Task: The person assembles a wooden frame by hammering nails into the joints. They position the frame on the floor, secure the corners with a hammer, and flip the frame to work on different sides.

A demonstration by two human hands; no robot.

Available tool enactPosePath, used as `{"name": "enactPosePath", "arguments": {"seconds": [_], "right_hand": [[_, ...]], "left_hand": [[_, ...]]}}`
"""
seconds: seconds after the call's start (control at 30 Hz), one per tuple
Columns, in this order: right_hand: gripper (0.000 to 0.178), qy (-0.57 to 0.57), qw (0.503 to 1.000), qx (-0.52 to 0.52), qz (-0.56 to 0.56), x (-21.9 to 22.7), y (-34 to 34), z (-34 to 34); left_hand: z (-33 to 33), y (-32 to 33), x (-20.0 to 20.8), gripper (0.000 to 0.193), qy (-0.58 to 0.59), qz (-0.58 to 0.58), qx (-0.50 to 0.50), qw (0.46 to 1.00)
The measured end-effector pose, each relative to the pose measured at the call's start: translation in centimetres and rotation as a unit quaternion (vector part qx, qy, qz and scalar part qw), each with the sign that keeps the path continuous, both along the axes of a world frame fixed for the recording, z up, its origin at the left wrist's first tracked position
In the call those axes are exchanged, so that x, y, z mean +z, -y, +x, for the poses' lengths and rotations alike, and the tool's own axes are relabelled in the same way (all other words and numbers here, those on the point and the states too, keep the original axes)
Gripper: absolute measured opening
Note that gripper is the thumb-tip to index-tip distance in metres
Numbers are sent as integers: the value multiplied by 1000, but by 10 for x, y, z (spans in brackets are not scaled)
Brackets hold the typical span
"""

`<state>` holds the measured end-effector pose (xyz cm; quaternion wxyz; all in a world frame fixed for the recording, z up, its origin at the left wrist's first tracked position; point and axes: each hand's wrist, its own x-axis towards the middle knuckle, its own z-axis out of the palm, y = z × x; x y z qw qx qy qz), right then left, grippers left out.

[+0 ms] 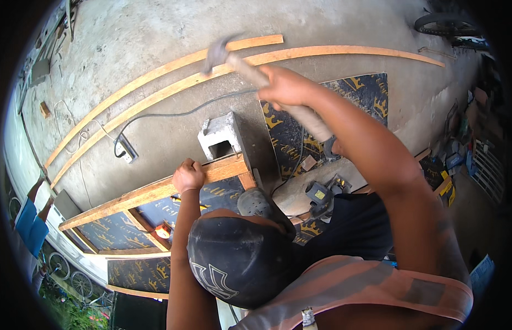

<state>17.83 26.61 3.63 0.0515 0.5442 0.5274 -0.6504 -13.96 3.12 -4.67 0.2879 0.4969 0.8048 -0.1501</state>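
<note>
My right hand [289,88] grips the wooden handle of a claw hammer [248,71], raised over the floor. The hammer's head is blurred by motion. My left hand [189,175] is closed over the top beam of a wooden frame [129,202], near the frame's right end. Black panel with gold print [105,234] fills the frame. Behind that end, close to the beam, stands a whitish hollow block [220,132]. An orange tape measure [163,231] lies against the panel, and a yellow pencil-like stick [182,200] is beside my left forearm.
Two long wooden strips [173,81] lie on the concrete floor. A power strip [124,150] trails a dark cord. A printed black board [349,99] and a power tool [322,195] are at my right. My shod foot [256,203] is beside the frame. Another person [31,225] is at far left.
</note>
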Motion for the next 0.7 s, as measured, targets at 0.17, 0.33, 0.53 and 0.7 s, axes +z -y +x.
{"name": "enactPosePath", "arguments": {"seconds": [0.17, 0.33, 0.53, 0.7], "right_hand": [[49, 89, 947, 303, -61, 15, 38, -2], [36, 30, 982, 183, -23, 12, -13, 1], [41, 28, 983, 162, -82, 5, 45, -5], [37, -5, 990, 138, -13, 18, -9, -9]], "left_hand": [[-3, 1, 0, 32, 0, -4, 2, 1000], [-2, 4, -1, 32, 1, 1, 3, 1000], [-1, 7, -2, 29, 5, 3, 4, 1000], [-3, 6, 0, 30, 4, 18, 2, 1000]]}}
